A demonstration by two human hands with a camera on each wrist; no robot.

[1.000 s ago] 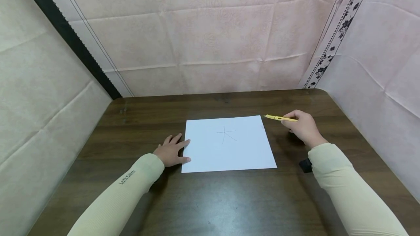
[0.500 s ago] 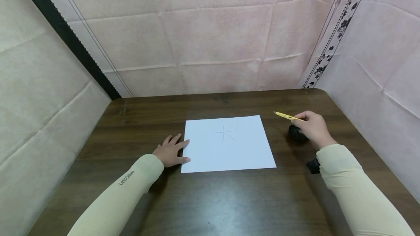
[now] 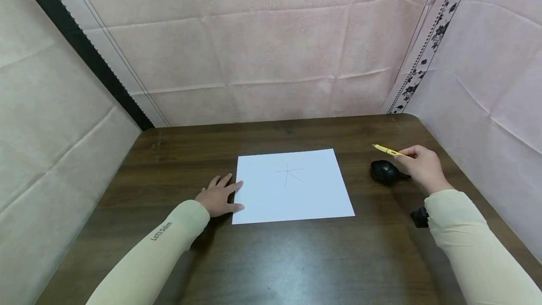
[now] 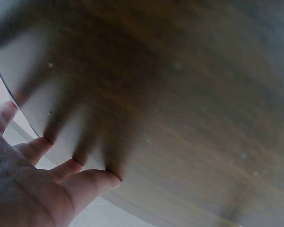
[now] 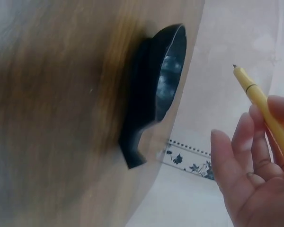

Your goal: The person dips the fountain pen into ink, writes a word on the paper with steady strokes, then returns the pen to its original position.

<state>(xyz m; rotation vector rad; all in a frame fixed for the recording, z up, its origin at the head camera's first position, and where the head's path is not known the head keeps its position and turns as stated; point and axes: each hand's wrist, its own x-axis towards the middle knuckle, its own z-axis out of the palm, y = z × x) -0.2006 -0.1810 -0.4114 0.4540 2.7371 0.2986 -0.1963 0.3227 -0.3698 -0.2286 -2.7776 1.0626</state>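
My right hand pinches a yellow pen between thumb and fingers, its dark tip pointing left and held above the table. Close under that hand sits a glossy black spoon-like dish; the right wrist view shows its hollow bowl and short bent handle. Spread flat at the left edge of a white sheet of paper, my left hand touches it with thumb and index finger. Thin crossing lines mark the paper's upper middle. The left wrist view shows fingertips on the tabletop, without the paper.
The brown wooden table has rounded far corners. Pale patterned cloth hangs behind it and along both sides. A small black device is at my right wrist.
My right hand has moved right with the pen, away from the paper, and the black dish beneath it has come into full sight. My left hand stays at the paper's edge.
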